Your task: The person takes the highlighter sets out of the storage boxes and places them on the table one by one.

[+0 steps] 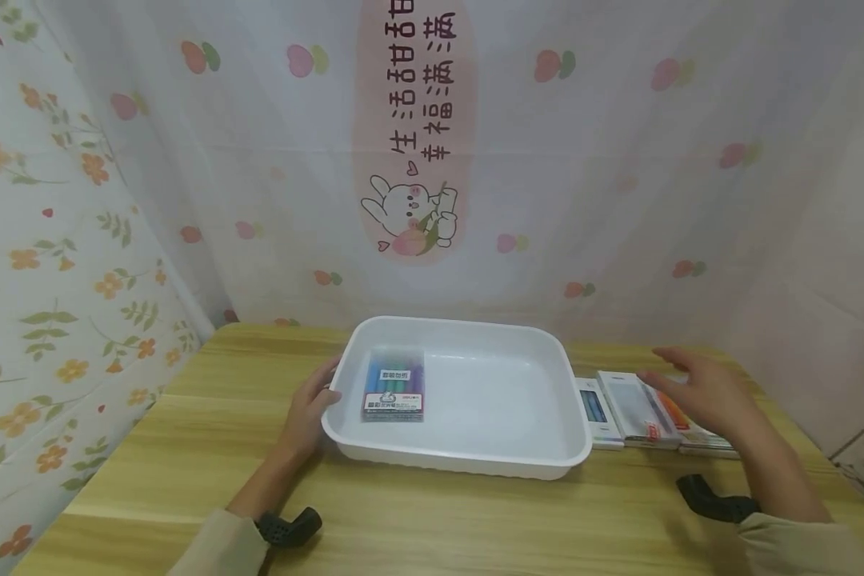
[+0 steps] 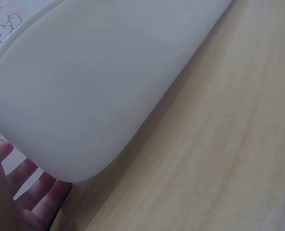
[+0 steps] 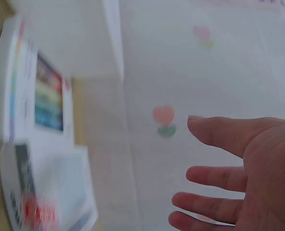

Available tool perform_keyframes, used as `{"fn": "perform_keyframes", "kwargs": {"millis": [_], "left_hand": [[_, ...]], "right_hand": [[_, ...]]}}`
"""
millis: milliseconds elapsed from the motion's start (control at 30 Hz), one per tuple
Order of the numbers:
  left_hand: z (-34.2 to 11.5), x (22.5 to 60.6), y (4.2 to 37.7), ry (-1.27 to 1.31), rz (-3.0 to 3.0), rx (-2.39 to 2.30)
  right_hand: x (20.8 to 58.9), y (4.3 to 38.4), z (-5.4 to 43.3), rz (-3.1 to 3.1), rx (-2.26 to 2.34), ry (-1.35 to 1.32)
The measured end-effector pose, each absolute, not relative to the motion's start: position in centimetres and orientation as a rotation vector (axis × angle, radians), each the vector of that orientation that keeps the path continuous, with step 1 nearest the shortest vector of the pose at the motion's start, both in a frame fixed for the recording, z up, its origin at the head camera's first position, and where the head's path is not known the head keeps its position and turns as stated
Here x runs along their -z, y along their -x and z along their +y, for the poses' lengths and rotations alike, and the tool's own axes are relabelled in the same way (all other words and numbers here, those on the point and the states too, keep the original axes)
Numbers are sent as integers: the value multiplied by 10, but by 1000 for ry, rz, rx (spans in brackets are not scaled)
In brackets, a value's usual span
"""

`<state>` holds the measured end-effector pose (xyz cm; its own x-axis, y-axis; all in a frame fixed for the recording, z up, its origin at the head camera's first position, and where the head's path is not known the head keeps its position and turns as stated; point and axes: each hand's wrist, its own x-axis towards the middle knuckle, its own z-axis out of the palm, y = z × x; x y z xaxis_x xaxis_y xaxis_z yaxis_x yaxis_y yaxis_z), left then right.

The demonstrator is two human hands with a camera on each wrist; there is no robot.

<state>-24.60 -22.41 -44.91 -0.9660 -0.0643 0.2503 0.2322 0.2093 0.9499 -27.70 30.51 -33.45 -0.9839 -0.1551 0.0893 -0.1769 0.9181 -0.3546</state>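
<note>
My left hand point(image 1: 308, 412) holds the left end of a white plastic tray point(image 1: 468, 462), thumb over the rim and fingers along the outer wall. In the left wrist view, those fingers point(image 2: 36, 190) reach behind the tray's corner. Inside the tray, at its left, lies a clear pack of coloured pens point(image 1: 394, 388) with a white label. My right hand point(image 1: 706, 400) hovers with fingers spread above flat packages at the right, holding nothing. Nearest to it are a white box with a clear window point(image 1: 635, 404) and an orange-and-white package point(image 1: 680, 416), partly hidden by the hand.
Beside the tray's right end stands a slim white box with a dark blue window point(image 1: 596, 408). Everything rests on a wooden table point(image 1: 475, 528). A printed curtain point(image 1: 504, 176) hangs behind it, and a floral one point(image 1: 58, 320) on the left.
</note>
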Motion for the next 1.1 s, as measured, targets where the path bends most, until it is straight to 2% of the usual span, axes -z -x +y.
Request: {"fn": "perform_keyframes", "kwargs": {"millis": [367,1100], "left_hand": [[-221,455,249,135,-2255,1831],[-223,447,247,115,-2270,1847]], "right_hand": [[326,258,233,-2921,-854,-476],[337,264,115,-2974,-1146,-635]]}}
